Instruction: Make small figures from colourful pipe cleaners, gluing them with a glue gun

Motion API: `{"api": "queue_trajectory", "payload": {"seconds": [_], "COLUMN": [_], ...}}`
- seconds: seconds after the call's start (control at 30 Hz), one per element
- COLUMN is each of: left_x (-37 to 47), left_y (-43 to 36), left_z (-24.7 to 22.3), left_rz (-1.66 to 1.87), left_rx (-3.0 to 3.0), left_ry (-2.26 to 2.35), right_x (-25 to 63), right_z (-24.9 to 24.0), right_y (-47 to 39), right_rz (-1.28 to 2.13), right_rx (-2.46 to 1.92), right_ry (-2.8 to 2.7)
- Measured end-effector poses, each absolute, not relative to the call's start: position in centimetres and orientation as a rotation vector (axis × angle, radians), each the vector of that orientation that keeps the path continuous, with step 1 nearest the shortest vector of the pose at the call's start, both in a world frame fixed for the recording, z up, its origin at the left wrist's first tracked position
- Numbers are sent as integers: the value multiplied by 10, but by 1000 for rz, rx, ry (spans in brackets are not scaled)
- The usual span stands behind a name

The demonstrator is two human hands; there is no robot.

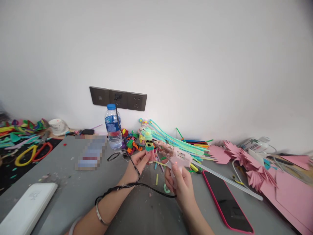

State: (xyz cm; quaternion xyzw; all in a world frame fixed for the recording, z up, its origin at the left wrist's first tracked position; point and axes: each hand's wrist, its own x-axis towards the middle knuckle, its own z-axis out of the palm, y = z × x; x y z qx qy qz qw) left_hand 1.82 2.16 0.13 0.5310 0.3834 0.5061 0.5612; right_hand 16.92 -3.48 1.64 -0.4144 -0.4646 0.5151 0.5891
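My left hand (137,165) is closed around the lower part of a small pipe-cleaner doll (149,143), green on top with a dark middle and a pink base. My right hand (179,182) grips the handle of a white hot glue gun (179,158), its crusted nozzle pointing left at the doll. Whether nozzle and doll touch, I cannot tell. A long clear glue stick (227,180) sticks out of the gun's back. The gun's black cord (156,189) runs across my left forearm and up towards the wall socket.
Behind my hands lie pipe cleaners (176,138) and a water bottle (113,127). Pink folded paper (259,173) and a phone (227,202) are on the right. Scissors (26,156) and a white power bank (29,207) lie left. Wall sockets (118,98) are above.
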Motion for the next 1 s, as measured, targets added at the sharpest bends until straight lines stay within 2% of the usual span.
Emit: {"api": "queue_trajectory", "payload": {"seconds": [1.0], "left_x": [17], "left_y": [21], "left_z": [-1], "left_rz": [1212], "left_rx": [1298], "left_ry": [917], "right_x": [170], "right_z": [16], "right_y": [-35], "right_rz": [1160], "right_rx": [-881], "right_ry": [-1044]}}
